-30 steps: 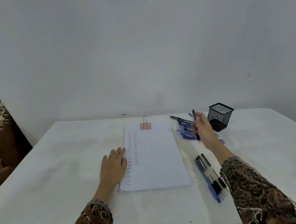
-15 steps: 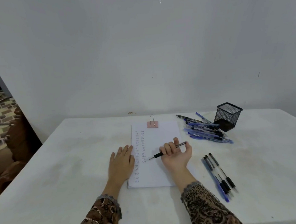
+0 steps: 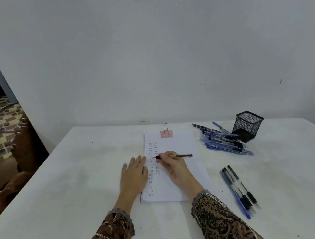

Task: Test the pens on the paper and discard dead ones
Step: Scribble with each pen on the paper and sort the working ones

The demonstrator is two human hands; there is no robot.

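Hands logged: left hand [image 3: 135, 172] spread flat, fingertips on the left edge of the paper [image 3: 183, 145]; right hand [image 3: 174, 167] pinching a black pen [image 3: 182, 156], tip down among the written columns left of the paper's centre. Risk, as judged: the pen lay nearly flat, so a faint stroke could condemn a live pen, and a lifted left hand would let the paper slide. Loose pen pile [image 3: 223, 141] lay right of the paper's top, and four pens [image 3: 237, 186] right of its lower edge.
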